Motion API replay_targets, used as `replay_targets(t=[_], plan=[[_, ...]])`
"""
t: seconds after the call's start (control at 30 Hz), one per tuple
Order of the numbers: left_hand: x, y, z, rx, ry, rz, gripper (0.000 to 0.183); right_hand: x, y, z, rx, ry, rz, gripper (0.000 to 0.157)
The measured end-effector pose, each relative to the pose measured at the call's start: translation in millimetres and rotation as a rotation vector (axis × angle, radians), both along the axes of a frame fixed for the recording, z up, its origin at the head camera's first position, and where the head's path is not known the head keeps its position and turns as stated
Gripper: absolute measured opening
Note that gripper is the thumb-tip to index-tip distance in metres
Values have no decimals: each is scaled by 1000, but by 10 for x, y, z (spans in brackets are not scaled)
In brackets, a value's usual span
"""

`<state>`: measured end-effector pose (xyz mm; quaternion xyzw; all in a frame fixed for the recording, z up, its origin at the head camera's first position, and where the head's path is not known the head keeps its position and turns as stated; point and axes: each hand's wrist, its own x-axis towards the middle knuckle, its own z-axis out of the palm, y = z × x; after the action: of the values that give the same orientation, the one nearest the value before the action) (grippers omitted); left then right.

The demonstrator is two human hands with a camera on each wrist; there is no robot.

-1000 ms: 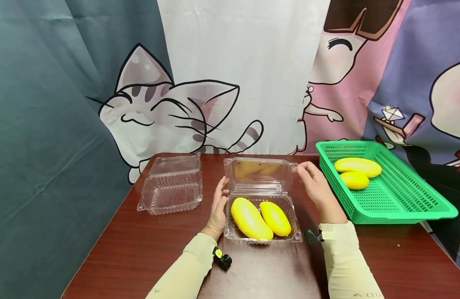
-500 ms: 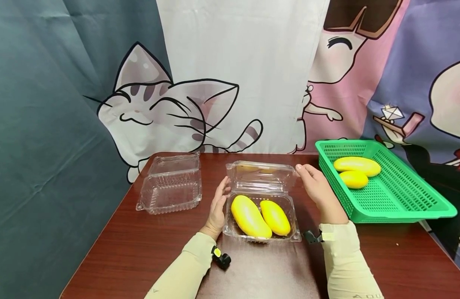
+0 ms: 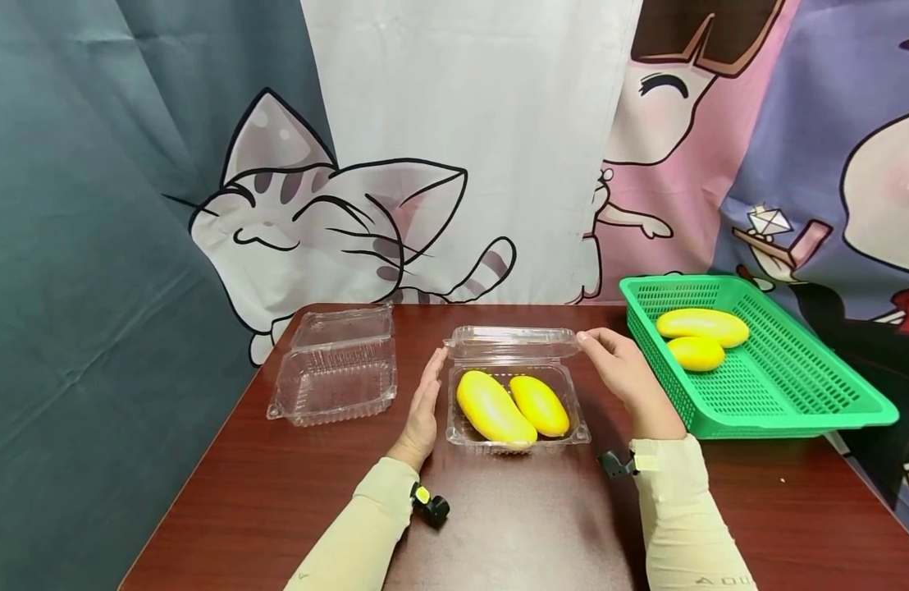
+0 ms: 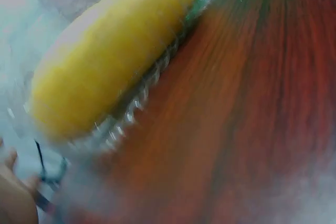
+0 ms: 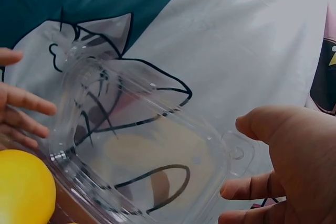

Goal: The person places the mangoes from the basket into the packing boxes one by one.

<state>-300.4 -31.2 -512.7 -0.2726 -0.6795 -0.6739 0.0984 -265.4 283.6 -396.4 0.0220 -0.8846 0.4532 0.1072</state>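
A clear plastic clamshell box (image 3: pixel 454 431) stands on the table with two yellow mangoes in its base, a larger one (image 3: pixel 495 408) on the left and a smaller one (image 3: pixel 540 405) on the right. Its hinged lid (image 3: pixel 513 343) is raised and tilted forward. My left hand (image 3: pixel 419 414) is upright along the box's left side, fingers straight; whether it touches is unclear. At the lid's right corner is my right hand (image 3: pixel 623 376). In the right wrist view, the thumb (image 5: pixel 262 121) and fingers (image 5: pixel 252 187) are spread apart on either side of the corner tab (image 5: pixel 239 153).
A second clear clamshell box (image 3: pixel 340 373) stands with its lid up at the back left. On the right, a green plastic basket (image 3: pixel 794 402) holds two more mangoes (image 3: pixel 701 328). A printed curtain (image 3: pixel 499 123) hangs behind the table (image 3: pixel 314 492).
The lid has tipped forward towards the base, my right hand staying at its corner. The box has shifted slightly away from me. My left hand has straightened and drawn slightly left.
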Motion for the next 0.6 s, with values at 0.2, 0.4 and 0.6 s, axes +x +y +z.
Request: replay_targets(t=[0.2,0.4,0.6], plan=[[87,13,449,-128,-211,122,60,11,36,26,35,-22,-4,54],[35,5,888,-348,-356,222,73,7,63,36,1,-35,15,57],[3,10,926,-462,-422,173,68,-27,64,-37,-4,-23,44,46]])
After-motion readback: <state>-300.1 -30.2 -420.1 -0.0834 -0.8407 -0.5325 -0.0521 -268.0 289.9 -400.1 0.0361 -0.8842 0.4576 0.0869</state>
